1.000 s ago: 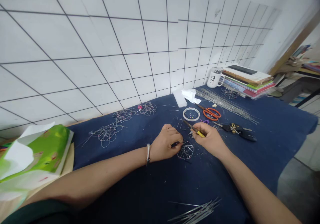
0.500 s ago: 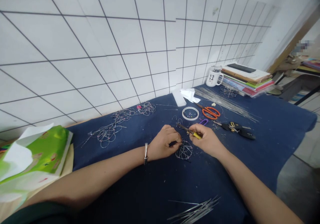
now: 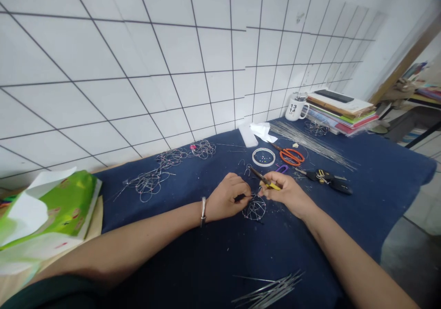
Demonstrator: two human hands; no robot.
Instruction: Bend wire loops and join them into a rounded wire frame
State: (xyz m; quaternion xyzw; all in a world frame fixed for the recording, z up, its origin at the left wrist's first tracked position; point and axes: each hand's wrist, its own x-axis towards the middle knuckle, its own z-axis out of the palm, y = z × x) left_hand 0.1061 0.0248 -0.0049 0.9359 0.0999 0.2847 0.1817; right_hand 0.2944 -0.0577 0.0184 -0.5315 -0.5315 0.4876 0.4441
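Note:
My left hand (image 3: 230, 197) pinches the edge of a small round wire piece (image 3: 255, 208) dotted with tiny beads, low over the dark blue cloth. Yellow-handled pliers (image 3: 270, 184) lie in my right hand (image 3: 286, 192), their dark jaws pointing up and left, away from the wire piece. The thumb and fingertips of that hand are close to the top of the wire piece; whether they touch it I cannot tell. Small bent wires (image 3: 246, 168) rest just beyond the jaws. A round white dish (image 3: 263, 157) with tiny beads stands behind them.
Orange scissors (image 3: 291, 156), black-handled tools (image 3: 329, 180) and long straight wires (image 3: 310, 143) lie right. A mug (image 3: 295, 107) and stacked books (image 3: 341, 109) stand behind. Tangled beaded wire (image 3: 148, 185) and a green tissue pack (image 3: 69, 208) are left; more wires (image 3: 272, 290) lie in front.
My right hand has shifted slightly, its fingertips now nearer the top of the wire piece, with the pliers still in it. My left hand keeps its pinch. The view has moved a little.

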